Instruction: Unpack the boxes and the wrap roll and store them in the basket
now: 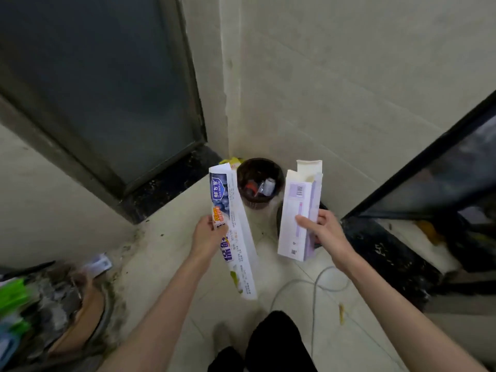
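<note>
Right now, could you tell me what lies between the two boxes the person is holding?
In the head view, between the blue printed box and the lilac box lies bare tiled floor, with the dark basket beyond the gap's top.

The light is dim, flat and even, with no clear source and only faint, soft shadows on the pale floor tiles (171,253). The wide-angle lens bends the dark door frame (188,76) and the walls outward toward the edges. Motion blur smears the green clutter (16,299) at lower left. Print on the wrap-roll box (233,232) is soft and largely unreadable. The whole picture looks slightly hazy.
</note>
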Available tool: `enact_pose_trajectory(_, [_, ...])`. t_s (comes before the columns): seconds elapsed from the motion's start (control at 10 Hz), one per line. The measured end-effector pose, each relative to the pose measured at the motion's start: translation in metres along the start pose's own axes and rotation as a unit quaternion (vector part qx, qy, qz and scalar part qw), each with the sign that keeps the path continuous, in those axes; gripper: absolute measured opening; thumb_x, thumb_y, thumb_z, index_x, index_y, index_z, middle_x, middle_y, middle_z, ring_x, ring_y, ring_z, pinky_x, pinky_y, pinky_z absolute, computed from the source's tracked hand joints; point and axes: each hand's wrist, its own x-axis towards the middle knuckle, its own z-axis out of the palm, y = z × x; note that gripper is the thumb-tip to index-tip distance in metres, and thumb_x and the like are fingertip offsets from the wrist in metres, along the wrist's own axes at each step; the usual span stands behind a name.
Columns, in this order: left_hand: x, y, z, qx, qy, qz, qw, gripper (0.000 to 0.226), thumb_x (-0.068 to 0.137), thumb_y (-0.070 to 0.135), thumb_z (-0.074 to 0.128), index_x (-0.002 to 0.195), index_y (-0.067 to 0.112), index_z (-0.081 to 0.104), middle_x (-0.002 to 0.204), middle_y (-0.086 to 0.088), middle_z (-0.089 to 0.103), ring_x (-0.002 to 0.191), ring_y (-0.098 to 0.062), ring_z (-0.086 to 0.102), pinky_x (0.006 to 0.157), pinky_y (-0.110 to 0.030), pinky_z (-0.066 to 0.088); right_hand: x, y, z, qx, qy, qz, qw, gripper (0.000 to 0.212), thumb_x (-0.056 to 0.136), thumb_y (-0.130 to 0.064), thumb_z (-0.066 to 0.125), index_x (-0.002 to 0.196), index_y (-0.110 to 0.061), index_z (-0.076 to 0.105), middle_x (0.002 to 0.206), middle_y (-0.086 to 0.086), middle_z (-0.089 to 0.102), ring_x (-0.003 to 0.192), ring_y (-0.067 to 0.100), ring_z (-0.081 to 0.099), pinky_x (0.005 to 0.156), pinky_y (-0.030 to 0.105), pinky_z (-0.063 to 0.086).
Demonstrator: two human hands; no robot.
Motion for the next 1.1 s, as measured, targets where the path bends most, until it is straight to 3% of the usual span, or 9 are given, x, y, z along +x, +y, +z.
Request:
enact_pose_trajectory(0.1, [0.042, 0.006, 0.056, 0.042, -0.053, -0.023, 0.997, 0.019, 0.085, -0.001, 0.053, 0.103, 0.004, 0.049, 0.11, -0.019, 0.062, 0.095, -0.03, 0.061, 0.082, -0.042, 0.051, 0.041, 0.016, -0.032, -0.014, 0.06, 0.038, 0.997, 0.027, 0.08, -0.025, 0.07, 0.101, -0.017, 0.055, 0.103, 0.004, 0.066, 0.092, 0.02, 0.065, 0.076, 0.04, 0.054])
enact_pose_trajectory(0.2, [0.081, 0.004, 0.111, 0.066, -0.088, -0.044, 0.993, 0.018, 0.084, -0.001, 0.055, 0.099, 0.007, 0.048, 0.113, -0.022, 0.062, 0.094, -0.029, 0.061, 0.086, -0.045, 0.049, 0.09, 0.04, -0.06, -0.025, 0.086, 0.077, 0.993, 0.037, 0.078, -0.017, 0.071, 0.11, -0.006, 0.058, 0.11, 0.011, 0.066, 0.098, 0.026, 0.064, 0.085, 0.042, 0.053])
enact_pose_trajectory(0.4, [0.18, -0.041, 0.231, 0.116, -0.087, -0.077, 0.986, 0.02, 0.085, 0.004, 0.059, 0.103, 0.005, 0.052, 0.112, -0.021, 0.064, 0.099, -0.034, 0.063, 0.089, -0.046, 0.051, 0.216, 0.124, -0.107, -0.075, 0.093, 0.145, 0.982, 0.044, 0.074, -0.02, 0.074, 0.108, -0.007, 0.051, 0.111, 0.006, 0.062, 0.097, 0.022, 0.061, 0.082, 0.037, 0.052])
enact_pose_trajectory(0.5, [0.231, -0.087, 0.289, 0.152, -0.083, -0.085, 0.981, 0.021, 0.084, 0.005, 0.06, 0.104, 0.003, 0.054, 0.11, -0.021, 0.065, 0.095, -0.032, 0.063, 0.087, -0.043, 0.052, 0.28, 0.184, -0.121, -0.099, 0.103, 0.182, 0.973, 0.051, 0.074, -0.024, 0.074, 0.113, -0.008, 0.047, 0.113, 0.009, 0.06, 0.1, 0.025, 0.059, 0.084, 0.04, 0.051])
enact_pose_trajectory(0.7, [0.309, -0.163, 0.371, 0.197, -0.1, -0.099, 0.97, 0.026, 0.085, 0.009, 0.06, 0.11, 0.001, 0.054, 0.112, -0.019, 0.064, 0.086, -0.025, 0.06, 0.077, -0.034, 0.048, 0.373, 0.28, -0.129, -0.131, 0.094, 0.229, 0.96, 0.053, 0.075, -0.022, 0.073, 0.117, -0.006, 0.045, 0.117, 0.012, 0.059, 0.104, 0.027, 0.06, 0.08, 0.033, 0.051])
enact_pose_trajectory(0.8, [0.34, -0.179, 0.395, 0.203, -0.122, -0.103, 0.966, 0.035, 0.085, 0.009, 0.062, 0.117, 0.001, 0.05, 0.117, -0.021, 0.062, 0.099, -0.032, 0.061, 0.089, -0.041, 0.05, 0.399, 0.305, -0.131, -0.139, 0.08, 0.221, 0.962, 0.063, 0.076, -0.022, 0.073, 0.127, -0.006, 0.04, 0.128, 0.015, 0.053, 0.114, 0.029, 0.055, 0.09, 0.038, 0.051])
enact_pose_trajectory(0.9, [0.354, -0.18, 0.403, 0.217, -0.171, -0.126, 0.953, 0.052, 0.085, 0.008, 0.062, 0.131, 0.002, 0.039, 0.133, -0.02, 0.049, 0.112, -0.032, 0.053, 0.099, -0.043, 0.043, 0.404, 0.305, -0.136, -0.148, 0.051, 0.224, 0.962, 0.081, 0.082, -0.026, 0.068, 0.144, -0.006, 0.02, 0.147, 0.016, 0.034, 0.134, 0.031, 0.036, 0.107, 0.04, 0.034])
enact_pose_trajectory(1.0, [0.353, -0.169, 0.393, 0.269, -0.214, -0.131, 0.93, 0.055, 0.088, 0.016, 0.059, 0.136, 0.006, 0.035, 0.139, -0.018, 0.044, 0.123, -0.033, 0.047, 0.104, -0.042, 0.04, 0.399, 0.287, -0.145, -0.165, 0.052, 0.203, 0.964, 0.069, 0.087, -0.026, 0.06, 0.142, -0.005, 0.025, 0.146, 0.017, 0.037, 0.133, 0.031, 0.038, 0.106, 0.035, 0.033])
enact_pose_trajectory(1.1, [0.336, -0.131, 0.379, 0.305, -0.258, -0.107, 0.91, 0.052, 0.089, 0.019, 0.057, 0.136, 0.008, 0.037, 0.138, -0.016, 0.045, 0.123, -0.028, 0.046, 0.102, -0.031, 0.036, 0.384, 0.238, -0.157, -0.185, 0.049, 0.173, 0.966, 0.059, 0.091, -0.026, 0.055, 0.14, -0.005, 0.03, 0.144, 0.018, 0.042, 0.13, 0.029, 0.042, 0.104, 0.033, 0.034])
